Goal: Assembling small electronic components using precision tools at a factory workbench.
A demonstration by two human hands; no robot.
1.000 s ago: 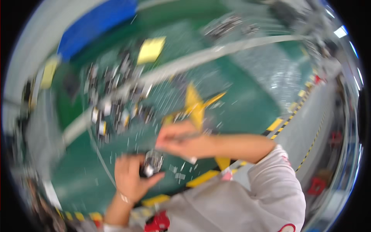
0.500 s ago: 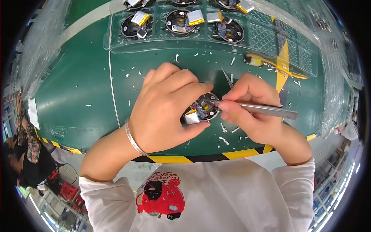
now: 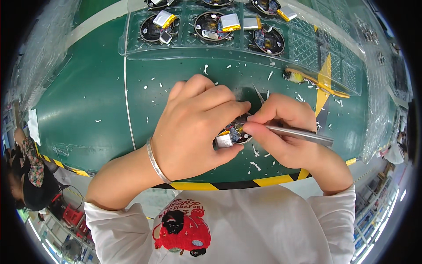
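My left hand [image 3: 193, 127] curls around a small round black housing [image 3: 249, 139] on the green table, thumb at its near side and index finger at its far side. Inside it sit a circuit board [image 3: 236, 132] with thin wires and a silver battery [image 3: 224, 140] with a yellow edge. My right hand [image 3: 285, 127] pinches a pair of metal tweezers [image 3: 303, 134]; their tip reaches over the housing, mostly hidden by my fingers. Just beyond that hand a pointed metal tip [image 3: 258, 93] shows, the rest of it out of sight.
A clear plastic tray [image 3: 184, 53] at the back holds several similar round housings [image 3: 212, 27] with batteries. A yellow-handled brush [image 3: 318, 82] lies at the right. White scraps [image 3: 256, 166] are scattered about. Striped tape [image 3: 272, 180] marks the near edge. Another person [image 3: 37, 176] is at the far left.
The whole view has shifted slightly, with tray and table lower and to the right. My fingers have closed in a little over the housing, covering more of it. Both grips are unchanged.
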